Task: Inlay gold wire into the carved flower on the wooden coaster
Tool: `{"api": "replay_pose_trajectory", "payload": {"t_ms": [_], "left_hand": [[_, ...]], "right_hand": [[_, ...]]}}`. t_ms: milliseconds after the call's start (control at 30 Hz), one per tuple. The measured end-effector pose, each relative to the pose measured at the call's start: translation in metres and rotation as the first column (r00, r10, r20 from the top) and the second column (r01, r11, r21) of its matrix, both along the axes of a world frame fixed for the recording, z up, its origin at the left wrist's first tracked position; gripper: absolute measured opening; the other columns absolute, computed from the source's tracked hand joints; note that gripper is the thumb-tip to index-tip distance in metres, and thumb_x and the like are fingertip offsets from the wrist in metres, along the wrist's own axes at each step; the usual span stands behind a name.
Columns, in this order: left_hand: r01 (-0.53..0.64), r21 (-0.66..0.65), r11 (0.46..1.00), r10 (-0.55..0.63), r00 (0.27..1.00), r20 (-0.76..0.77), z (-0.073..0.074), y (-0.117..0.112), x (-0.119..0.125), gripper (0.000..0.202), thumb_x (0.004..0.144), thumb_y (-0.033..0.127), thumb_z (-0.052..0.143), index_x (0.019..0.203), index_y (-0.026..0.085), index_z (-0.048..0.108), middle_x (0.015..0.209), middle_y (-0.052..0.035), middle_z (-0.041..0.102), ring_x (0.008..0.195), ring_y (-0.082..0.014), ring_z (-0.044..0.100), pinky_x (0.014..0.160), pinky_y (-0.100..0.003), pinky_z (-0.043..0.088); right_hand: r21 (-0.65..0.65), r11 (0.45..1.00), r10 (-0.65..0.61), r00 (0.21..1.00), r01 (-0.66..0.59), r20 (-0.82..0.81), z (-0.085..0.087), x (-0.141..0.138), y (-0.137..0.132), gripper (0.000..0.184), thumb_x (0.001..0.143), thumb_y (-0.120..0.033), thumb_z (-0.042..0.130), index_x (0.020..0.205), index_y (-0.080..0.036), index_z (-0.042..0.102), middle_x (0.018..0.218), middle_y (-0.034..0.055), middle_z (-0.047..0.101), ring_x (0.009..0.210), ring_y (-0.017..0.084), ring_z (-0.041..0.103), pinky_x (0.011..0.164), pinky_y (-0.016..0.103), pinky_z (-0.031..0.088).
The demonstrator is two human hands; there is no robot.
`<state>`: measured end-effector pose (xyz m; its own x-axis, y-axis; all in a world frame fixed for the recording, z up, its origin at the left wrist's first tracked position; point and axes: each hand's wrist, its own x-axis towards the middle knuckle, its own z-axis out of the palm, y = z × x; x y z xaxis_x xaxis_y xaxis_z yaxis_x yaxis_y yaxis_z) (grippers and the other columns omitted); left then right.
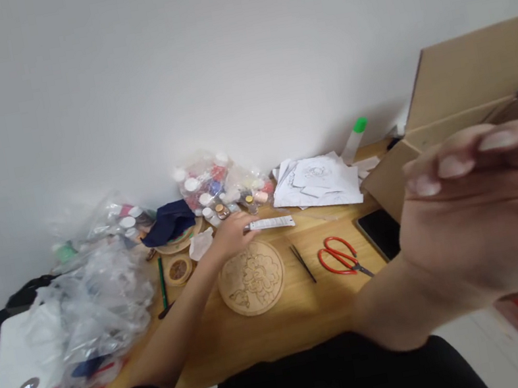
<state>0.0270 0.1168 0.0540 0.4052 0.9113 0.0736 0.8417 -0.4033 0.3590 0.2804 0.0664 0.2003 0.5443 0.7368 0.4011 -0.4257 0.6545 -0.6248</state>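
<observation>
My left hand (234,233) reaches across the wooden table with its fingers closed on the end of a slim white tube (271,223) with small print. The tube points to the right. Below that hand lies a round wooden board (254,282) with a flower outline drawn on it. Raised close to the camera at the right, my right hand (488,214) has its palm showing and its fingers loosely bent, nothing in it. Black tweezers (303,264) and red-handled scissors (343,258) lie between the board and my right arm.
An open cardboard box (473,76) stands at the right, beside a dark phone (380,234). Drawn paper sheets (314,182) and a green-capped bottle (354,140) are by the wall. Bags of small jars (206,180) sit at the back; crumpled plastic bags (102,302) fill the left.
</observation>
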Motion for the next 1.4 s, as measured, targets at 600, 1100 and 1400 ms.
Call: {"api": "replay_pose_trajectory", "payload": {"t_ms": [600,1100,1400], "left_hand": [[-0.132,-0.091,0.987,0.156,0.919,0.363,0.003,-0.015,0.018,0.009,0.085,0.019,0.055,0.079,0.017,0.063,0.092,-0.0085,0.066,0.098,-0.0230,0.059,0.095,-0.043,0.045],[0.070,-0.302,0.951,0.291,0.138,0.947,0.051,-0.098,0.037,0.035,0.081,0.052,0.069,0.074,0.018,0.065,0.072,-0.0031,0.067,0.064,-0.0122,0.062,0.062,-0.027,0.052],[-0.312,0.706,0.636,-0.196,0.819,0.539,0.079,-0.109,0.035,0.013,0.083,0.009,0.068,0.089,0.019,0.065,0.083,0.0003,0.069,0.078,-0.0122,0.063,0.070,-0.028,0.052]], "right_hand": [[0.044,0.990,0.130,0.990,-0.132,0.049,0.003,0.011,-0.004,0.014,0.070,-0.023,0.062,0.058,-0.019,0.065,0.055,-0.0024,0.051,0.048,0.009,0.046,0.033,0.028,0.025],[-0.042,0.960,0.275,0.909,-0.276,0.313,-0.002,-0.015,-0.001,0.018,0.062,-0.036,0.076,0.054,-0.023,0.067,0.049,-0.0015,0.052,0.041,0.012,0.046,0.028,0.030,0.026],[-0.105,0.975,0.219,0.919,-0.195,0.327,-0.002,-0.046,-0.011,0.009,0.061,-0.020,0.065,0.053,-0.022,0.063,0.050,-0.0043,0.054,0.044,0.009,0.043,0.035,0.027,0.029]]}}
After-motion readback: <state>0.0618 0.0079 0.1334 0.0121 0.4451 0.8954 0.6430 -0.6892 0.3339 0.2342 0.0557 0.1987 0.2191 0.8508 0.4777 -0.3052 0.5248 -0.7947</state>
